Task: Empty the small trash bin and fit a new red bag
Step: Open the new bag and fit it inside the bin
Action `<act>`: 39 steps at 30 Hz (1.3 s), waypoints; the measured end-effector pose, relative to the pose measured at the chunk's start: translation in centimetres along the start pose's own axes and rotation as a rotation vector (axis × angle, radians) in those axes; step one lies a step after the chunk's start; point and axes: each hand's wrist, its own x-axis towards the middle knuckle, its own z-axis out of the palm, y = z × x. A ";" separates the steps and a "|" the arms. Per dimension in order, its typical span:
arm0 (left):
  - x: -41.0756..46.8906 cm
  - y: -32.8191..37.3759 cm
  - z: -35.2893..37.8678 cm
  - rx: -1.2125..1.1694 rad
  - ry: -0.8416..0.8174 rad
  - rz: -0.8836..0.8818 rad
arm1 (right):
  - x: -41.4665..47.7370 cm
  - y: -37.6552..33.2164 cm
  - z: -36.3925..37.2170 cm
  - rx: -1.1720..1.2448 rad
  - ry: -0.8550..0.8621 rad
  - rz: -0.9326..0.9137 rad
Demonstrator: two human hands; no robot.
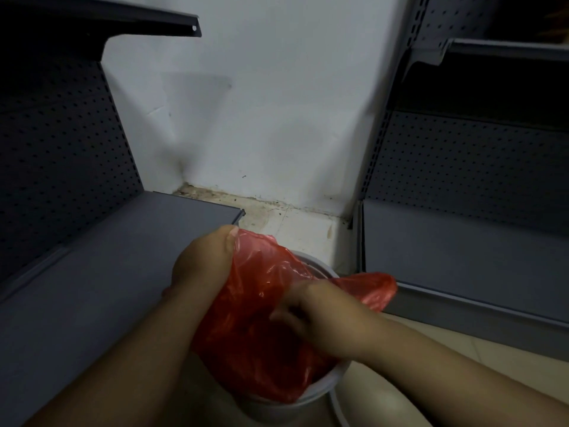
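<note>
Red bag (261,328) gripped between left hand (201,260), right hand (311,315).

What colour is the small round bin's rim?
White, or pale grey in dim light; small round bin's rim, head view.

Tight corner here. The small bin (320,392) sits on the floor (303,229) in a narrow gap, hemmed by the grey base shelf (107,272) on the left and another base shelf (462,257) on the right. Behind it, the white wall (261,118) closes the gap, with only a strip of bare tile between wall and bin. The bin mouth is filled by the red bag (255,328), with the left hand (203,263) at its left edge and the right hand (323,315) across the middle. The far rim shows clear. Above the left shelf, an upper shelf edge (172,24) overhangs. Room above the bin is open.
</note>
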 end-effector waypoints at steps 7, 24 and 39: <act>-1.1 0.7 -1.9 0.075 -0.067 0.043 | 2.5 0.9 2.0 -0.135 -0.311 0.464; -3.0 4.0 2.4 0.599 -0.545 0.295 | 3.5 4.4 2.4 -0.257 -0.297 0.719; -1.3 -1.9 2.1 0.073 -0.432 -0.086 | 5.0 7.6 1.7 -0.142 -0.131 0.617</act>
